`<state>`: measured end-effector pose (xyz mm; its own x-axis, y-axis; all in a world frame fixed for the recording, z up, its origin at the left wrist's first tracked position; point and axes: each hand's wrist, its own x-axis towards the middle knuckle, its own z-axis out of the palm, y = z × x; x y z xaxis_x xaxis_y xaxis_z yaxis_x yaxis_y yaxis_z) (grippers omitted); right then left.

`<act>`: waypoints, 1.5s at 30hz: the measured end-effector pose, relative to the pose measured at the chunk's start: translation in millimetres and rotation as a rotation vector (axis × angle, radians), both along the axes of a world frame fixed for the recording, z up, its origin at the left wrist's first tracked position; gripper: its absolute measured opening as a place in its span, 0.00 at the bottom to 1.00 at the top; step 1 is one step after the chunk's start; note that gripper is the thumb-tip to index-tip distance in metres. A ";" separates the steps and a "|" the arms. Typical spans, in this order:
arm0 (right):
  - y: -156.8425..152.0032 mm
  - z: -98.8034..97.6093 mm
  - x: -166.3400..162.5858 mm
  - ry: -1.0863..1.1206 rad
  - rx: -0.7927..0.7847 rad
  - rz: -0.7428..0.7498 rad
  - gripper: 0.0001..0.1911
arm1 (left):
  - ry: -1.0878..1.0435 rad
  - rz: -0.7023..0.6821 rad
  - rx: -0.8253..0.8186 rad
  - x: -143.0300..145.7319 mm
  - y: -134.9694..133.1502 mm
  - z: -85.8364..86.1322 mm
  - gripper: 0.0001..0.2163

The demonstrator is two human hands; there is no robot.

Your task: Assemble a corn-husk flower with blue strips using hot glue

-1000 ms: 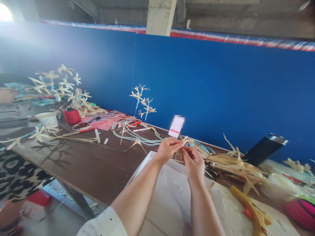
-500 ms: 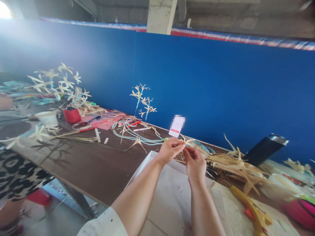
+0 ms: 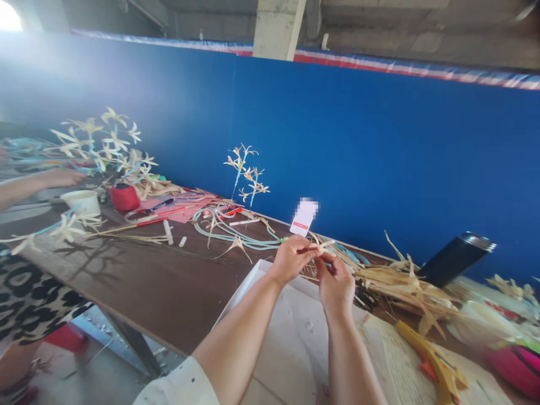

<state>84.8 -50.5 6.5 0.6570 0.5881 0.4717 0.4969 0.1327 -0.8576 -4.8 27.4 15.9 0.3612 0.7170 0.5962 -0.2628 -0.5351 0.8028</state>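
My left hand (image 3: 291, 259) and my right hand (image 3: 336, 282) meet above the far edge of a white board (image 3: 291, 337). Both pinch a small pale straw flower (image 3: 324, 246) between their fingertips. The left hand's fingers close on it from the left, and the right hand's curl up to it from below. A heap of dried straw strips (image 3: 400, 284) lies just right of my hands on the brown table (image 3: 139, 281).
A yellow glue gun (image 3: 434, 354) lies at the right by a black flask (image 3: 455, 257) and a pink object (image 3: 517, 365). Teal cords (image 3: 228, 233), a red spool (image 3: 124, 198), a white cup (image 3: 82, 202) and finished straw flower stems (image 3: 244, 169) sit further left. Another person's arm (image 3: 37, 183) reaches in at far left.
My hands stay together on the straw flower, shifting only slightly. At the far left the other person's arm has reached further in over the table.
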 end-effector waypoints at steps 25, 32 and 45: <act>-1.6 0.4 -4.9 -0.027 -0.006 -0.036 0.17 | -0.068 0.131 0.225 -0.7 -5.9 2.6 0.05; -2.5 3.7 -8.0 -0.006 -0.009 -0.023 0.17 | -0.045 0.157 0.267 -0.8 -5.9 0.8 0.07; -0.3 1.8 -0.6 0.008 -0.060 -0.093 0.19 | 0.032 0.165 0.398 6.4 0.0 -12.2 0.08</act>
